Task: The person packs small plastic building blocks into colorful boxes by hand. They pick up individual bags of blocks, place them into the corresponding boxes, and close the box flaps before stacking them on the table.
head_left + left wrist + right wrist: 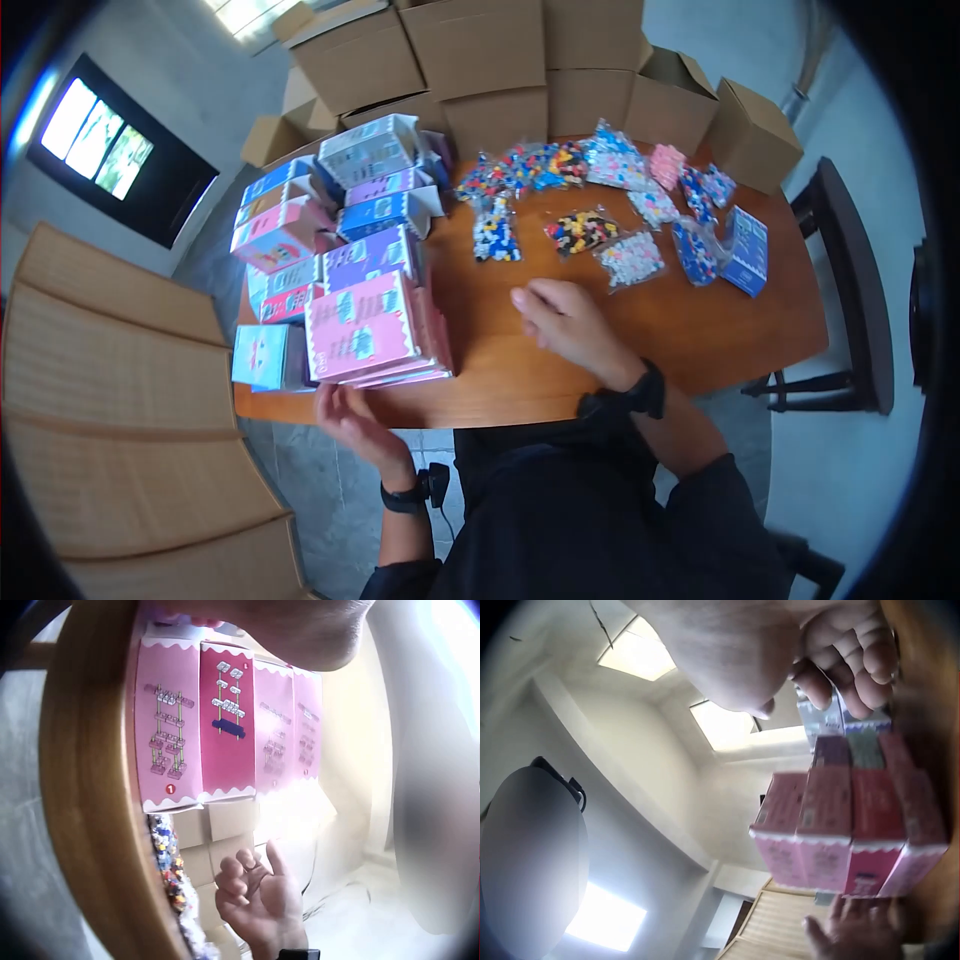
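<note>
A stack of pink boxes (365, 325) with scalloped white edges sits at the table's front left; printed brick diagrams show on their sides in the left wrist view. My left hand (357, 425) is right at the stack's near left corner, palm turned up and fingers loosely bent, gripping nothing. In the left wrist view its fingertips are partly cut off at the top. Over the middle of the table, right of the stack, my right hand (570, 325) hovers with loosely curled fingers (874, 664) and nothing in them.
More boxes in blue, purple and white, such as a light blue box (262, 357), crowd the table's left. Bags of colourful small bricks (585, 230) lie across the back and right, beside a blue box (745, 252). Cardboard cartons (480, 60) stand behind; a chair (850, 290) is at right.
</note>
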Demonstrator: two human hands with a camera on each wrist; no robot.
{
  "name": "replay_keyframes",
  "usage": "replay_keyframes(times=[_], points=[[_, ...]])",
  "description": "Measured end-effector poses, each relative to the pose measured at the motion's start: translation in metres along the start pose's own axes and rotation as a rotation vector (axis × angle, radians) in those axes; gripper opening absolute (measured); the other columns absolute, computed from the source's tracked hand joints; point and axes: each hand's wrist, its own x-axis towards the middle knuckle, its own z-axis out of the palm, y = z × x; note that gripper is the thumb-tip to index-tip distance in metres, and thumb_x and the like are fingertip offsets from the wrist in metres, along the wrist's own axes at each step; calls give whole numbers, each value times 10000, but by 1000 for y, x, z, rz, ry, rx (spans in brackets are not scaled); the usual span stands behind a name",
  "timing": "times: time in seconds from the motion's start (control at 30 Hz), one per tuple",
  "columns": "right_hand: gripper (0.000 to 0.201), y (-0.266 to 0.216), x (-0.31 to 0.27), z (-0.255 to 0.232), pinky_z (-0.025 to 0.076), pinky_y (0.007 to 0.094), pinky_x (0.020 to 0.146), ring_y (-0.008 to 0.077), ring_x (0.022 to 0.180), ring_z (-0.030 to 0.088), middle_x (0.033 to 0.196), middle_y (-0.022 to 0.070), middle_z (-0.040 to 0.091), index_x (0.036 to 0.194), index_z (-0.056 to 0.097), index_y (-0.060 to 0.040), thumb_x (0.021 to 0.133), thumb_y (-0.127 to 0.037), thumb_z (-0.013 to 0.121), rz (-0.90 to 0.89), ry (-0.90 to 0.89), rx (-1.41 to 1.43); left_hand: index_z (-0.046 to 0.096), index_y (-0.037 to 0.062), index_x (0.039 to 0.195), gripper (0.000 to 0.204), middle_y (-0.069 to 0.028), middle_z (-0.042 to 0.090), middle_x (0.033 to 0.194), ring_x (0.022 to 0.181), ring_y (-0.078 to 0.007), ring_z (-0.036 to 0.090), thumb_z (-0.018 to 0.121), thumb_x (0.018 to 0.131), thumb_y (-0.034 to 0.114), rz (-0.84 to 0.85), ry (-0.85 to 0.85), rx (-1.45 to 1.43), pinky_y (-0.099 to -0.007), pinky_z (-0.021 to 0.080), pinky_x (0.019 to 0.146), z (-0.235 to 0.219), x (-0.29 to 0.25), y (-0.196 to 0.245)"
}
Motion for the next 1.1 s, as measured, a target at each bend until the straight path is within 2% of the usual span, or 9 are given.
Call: replay_keyframes(times=[0.07,0.17,0.33,0.43,0.5,0.63,0.73,0.87,1.1], points=[[289,23,-15,-39,426,306,532,134,574,547,619,68,558,767,578,-7,878,-270,628,-30,121,-274,384,58,1199,464,-131,405,1240,1190,-251,396,465,927,424,287,-14,210,-412,278,1049,-7,-2,19],[177,34,-35,-93,423,302,534,146,574,537,625,66,550,776,552,-19,831,-148,660,-91,364,-408,424,55,1141,352,-122,442,1194,1126,-242,438,449,938,342,463,-37,308,-394,335,996,-1,-3,35],[125,35,-61,-160,430,291,561,165,633,551,701,71,563,842,549,-19,811,-76,655,-107,709,-641,392,69,1123,317,-120,414,1191,1106,-251,430,537,886,219,417,-41,381,-393,336,979,15,-9,46],[122,30,-73,-189,453,303,614,199,701,578,779,96,590,874,567,-22,803,-70,654,-178,868,-783,381,77,1108,319,-117,397,1183,1080,-258,430,552,876,213,540,-232,322,-396,339,954,19,-28,61],[135,23,-75,-206,470,314,664,227,747,594,818,113,603,902,581,-24,796,-64,655,-225,930,-837,418,72,1036,299,-127,447,1074,992,-280,466,603,827,178,477,-365,246,-415,373,894,31,-43,67],[344,25,-74,-185,490,373,786,301,904,587,984,144,599,1091,545,-19,793,-136,671,-294,585,-1101,478,41,997,314,-157,529,969,871,-337,532,672,755,93,357,-788,206,-418,436,800,61,-54,72],[468,42,-69,-164,479,407,826,347,958,560,1047,179,574,1191,493,-12,769,-125,661,-160,638,-1404,497,20,1023,335,-180,561,979,872,-357,553,686,748,54,305,-1003,156,-408,453,772,90,-54,69],[507,44,-73,-169,458,427,849,371,986,541,1090,185,552,1197,495,-15,706,-35,621,-141,577,-1156,506,18,1054,335,-185,570,1018,939,-343,561,671,763,40,239,-1111,142,-386,445,824,109,-54,69],[319,31,-100,-176,460,406,837,338,994,544,1096,147,548,1059,594,-27,752,-86,656,-229,393,-938,508,-11,1061,338,-197,561,1039,965,-367,548,676,787,92,192,-1237,219,-398,442,846,137,-44,81]])
